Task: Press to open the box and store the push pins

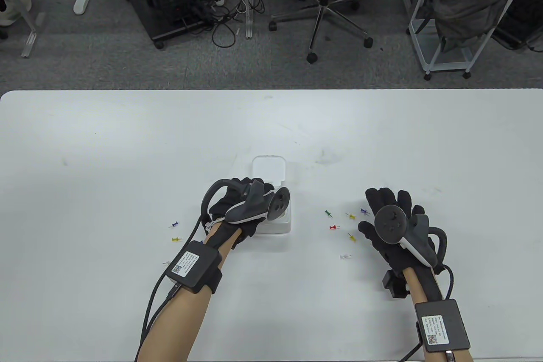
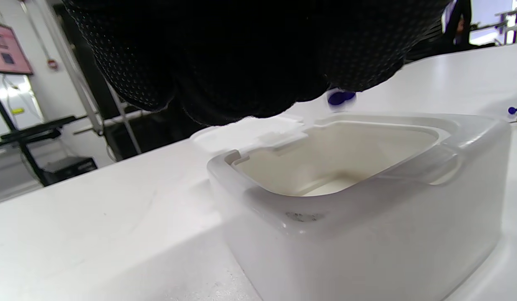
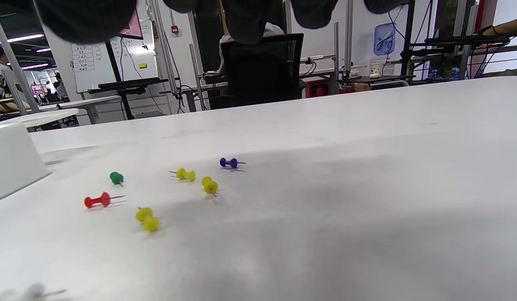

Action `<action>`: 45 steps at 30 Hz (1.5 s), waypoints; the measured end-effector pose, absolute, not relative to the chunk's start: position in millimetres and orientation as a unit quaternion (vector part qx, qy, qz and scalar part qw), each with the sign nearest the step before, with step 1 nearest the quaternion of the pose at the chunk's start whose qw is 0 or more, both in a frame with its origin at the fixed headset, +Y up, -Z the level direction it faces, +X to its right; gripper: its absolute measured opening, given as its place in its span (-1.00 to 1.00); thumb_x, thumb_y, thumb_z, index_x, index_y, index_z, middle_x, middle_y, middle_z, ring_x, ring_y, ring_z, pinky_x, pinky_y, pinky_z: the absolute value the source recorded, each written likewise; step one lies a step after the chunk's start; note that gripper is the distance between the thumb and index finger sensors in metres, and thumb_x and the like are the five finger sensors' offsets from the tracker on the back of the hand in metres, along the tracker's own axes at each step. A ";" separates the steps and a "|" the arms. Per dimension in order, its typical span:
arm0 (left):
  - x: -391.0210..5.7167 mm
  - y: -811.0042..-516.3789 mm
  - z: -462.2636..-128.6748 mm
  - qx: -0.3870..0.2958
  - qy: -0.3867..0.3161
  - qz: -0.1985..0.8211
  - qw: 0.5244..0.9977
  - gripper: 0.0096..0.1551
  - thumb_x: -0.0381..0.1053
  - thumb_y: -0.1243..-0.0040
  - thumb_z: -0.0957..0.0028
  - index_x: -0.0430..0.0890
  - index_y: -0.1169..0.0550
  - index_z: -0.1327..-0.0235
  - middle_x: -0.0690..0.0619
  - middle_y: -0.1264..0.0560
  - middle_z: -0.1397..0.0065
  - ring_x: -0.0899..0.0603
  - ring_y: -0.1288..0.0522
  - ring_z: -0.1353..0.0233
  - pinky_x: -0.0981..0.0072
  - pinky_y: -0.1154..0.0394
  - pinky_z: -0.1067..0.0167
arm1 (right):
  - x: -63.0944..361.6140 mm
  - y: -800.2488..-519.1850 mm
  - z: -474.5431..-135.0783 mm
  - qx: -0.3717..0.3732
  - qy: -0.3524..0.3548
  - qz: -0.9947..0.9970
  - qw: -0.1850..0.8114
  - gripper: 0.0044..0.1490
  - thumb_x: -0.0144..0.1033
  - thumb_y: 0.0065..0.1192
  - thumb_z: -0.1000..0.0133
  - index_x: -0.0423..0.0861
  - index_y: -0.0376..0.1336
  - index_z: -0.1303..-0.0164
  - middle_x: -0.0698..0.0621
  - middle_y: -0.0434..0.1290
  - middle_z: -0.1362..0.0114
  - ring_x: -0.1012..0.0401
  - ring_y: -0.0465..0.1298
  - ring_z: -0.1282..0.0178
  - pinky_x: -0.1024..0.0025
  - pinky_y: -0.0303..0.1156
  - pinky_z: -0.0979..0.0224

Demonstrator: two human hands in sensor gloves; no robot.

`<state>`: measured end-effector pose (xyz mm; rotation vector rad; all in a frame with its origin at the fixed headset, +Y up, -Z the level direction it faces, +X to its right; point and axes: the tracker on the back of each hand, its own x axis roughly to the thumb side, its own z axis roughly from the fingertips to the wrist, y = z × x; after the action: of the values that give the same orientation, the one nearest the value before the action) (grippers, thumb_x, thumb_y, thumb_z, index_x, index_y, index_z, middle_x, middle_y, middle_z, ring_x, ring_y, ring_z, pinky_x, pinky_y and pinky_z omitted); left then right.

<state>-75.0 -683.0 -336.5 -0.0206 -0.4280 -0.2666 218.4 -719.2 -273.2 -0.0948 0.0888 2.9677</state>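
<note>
The white plastic box (image 2: 367, 209) sits open-lidded right beneath the gloved left hand (image 1: 246, 209), which pinches a blue push pin (image 2: 341, 98) over it to drop in, while the right hand (image 1: 392, 226) hovers slack beside scattered pins.

box (image 2: 367, 234): frosted translucent plastic, smooth | table (image 1: 106, 158): matt white | gloves (image 1: 388, 247): black dotted knit cloth

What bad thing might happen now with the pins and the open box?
The left hand holds a blue pin at the far rim of the open box; let go there, it may bounce outside. The right hand hovers just beside loose pins like the red pin, so a careless grip might prick or scatter them.
</note>
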 end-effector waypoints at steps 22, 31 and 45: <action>-154.9 -685.5 -337.8 -0.015 -0.141 -0.166 0.976 -0.43 0.22 -0.19 -0.05 0.11 -0.54 -0.32 0.14 -0.59 -0.39 -0.02 -0.68 -0.21 -0.04 -0.57 -0.41 | 218.6 -718.7 -272.9 -0.031 0.029 0.995 0.086 -0.06 0.18 0.00 0.00 0.21 -0.20 -0.56 -0.03 -0.04 -0.82 -0.21 -0.09 -0.76 -0.38 -0.11 -0.62; -208.6 -707.0 -330.8 -0.038 -0.096 -0.168 0.980 -0.43 0.22 -0.19 -0.04 0.11 -0.55 -0.32 0.14 -0.60 -0.39 -0.02 -0.69 -0.20 -0.03 -0.57 -0.41 | 218.3 -718.7 -272.8 -0.030 0.030 0.995 0.085 -0.06 0.18 0.00 0.00 0.21 -0.20 -0.56 -0.03 -0.04 -0.82 -0.21 -0.09 -0.76 -0.38 -0.12 -0.62; -259.8 -740.4 -323.6 -0.084 -0.043 -0.168 0.981 -0.47 0.20 -0.21 -0.04 0.11 -0.58 -0.28 0.14 -0.63 -0.34 -0.01 -0.70 -0.17 -0.03 -0.59 -0.38 | 217.8 -719.0 -272.8 -0.031 0.033 0.995 0.084 -0.06 0.18 0.00 0.01 0.21 -0.20 -0.56 -0.03 -0.04 -0.82 -0.21 -0.09 -0.76 -0.38 -0.12 -0.62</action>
<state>-259.8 -740.4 -323.6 -0.1681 -0.0871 -0.3385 217.8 -719.0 -272.8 -0.0930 0.0996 2.9699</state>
